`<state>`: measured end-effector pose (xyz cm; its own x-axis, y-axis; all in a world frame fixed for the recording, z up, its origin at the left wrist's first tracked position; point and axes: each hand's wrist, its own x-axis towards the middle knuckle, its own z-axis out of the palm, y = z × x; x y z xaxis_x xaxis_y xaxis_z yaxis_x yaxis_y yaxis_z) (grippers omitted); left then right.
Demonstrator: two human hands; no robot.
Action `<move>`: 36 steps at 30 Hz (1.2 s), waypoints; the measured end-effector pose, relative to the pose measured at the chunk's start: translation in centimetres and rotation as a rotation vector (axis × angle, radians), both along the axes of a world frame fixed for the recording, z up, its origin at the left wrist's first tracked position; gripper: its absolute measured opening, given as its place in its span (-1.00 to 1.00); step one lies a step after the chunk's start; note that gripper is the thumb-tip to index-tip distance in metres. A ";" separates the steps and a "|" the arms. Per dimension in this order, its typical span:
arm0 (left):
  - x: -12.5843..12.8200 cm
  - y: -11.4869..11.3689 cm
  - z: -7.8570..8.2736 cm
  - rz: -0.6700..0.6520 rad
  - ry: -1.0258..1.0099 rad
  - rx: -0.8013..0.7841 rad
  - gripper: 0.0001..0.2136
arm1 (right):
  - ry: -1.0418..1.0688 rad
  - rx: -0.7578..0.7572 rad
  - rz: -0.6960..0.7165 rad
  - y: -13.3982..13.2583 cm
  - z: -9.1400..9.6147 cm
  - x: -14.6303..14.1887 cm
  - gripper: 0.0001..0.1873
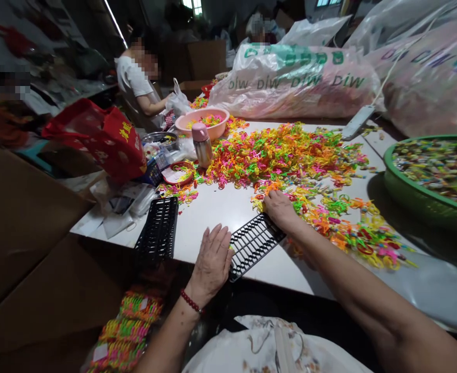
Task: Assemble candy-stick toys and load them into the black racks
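A black slotted plastic rack lies tilted at the table's near edge. My left hand, with a dark red bead bracelet on its wrist, is at the rack's left end, fingers stretched out. A bit of yellow shows by its thumb. Beyond the rack's right end, my right hand reaches the near edge of a heap of small bright plastic pieces. Its fingers are bent and close together; their tips and whatever is between them are hidden. More loose pieces lie to the right of my right forearm.
Stacked black racks stand at left. Behind are a pink-capped bottle, a peach basin and a red bag. A green tub sits right, large plastic sacks at the back. A person works at the far left.
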<state>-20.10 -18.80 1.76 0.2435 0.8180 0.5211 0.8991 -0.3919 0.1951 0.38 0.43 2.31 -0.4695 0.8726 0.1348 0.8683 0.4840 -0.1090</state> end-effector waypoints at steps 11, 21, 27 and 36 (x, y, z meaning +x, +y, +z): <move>-0.6 0.1 0.4 -0.074 -0.063 -0.093 -0.42 | 0.963 -0.783 0.173 -9.9 -1.9 -5.6 -0.85; -0.5 0.3 0.7 -0.082 -0.095 -0.095 -0.40 | 0.597 -0.520 0.415 -9.4 -3.3 -6.0 -0.88; -0.3 0.2 1.1 -0.048 -0.003 -0.137 -0.45 | 0.469 -0.493 0.467 -9.3 -3.8 -6.7 -0.70; 0.0 0.5 0.2 -0.010 0.049 -0.041 -0.58 | 0.336 -0.281 0.260 -8.4 0.7 -0.9 -0.80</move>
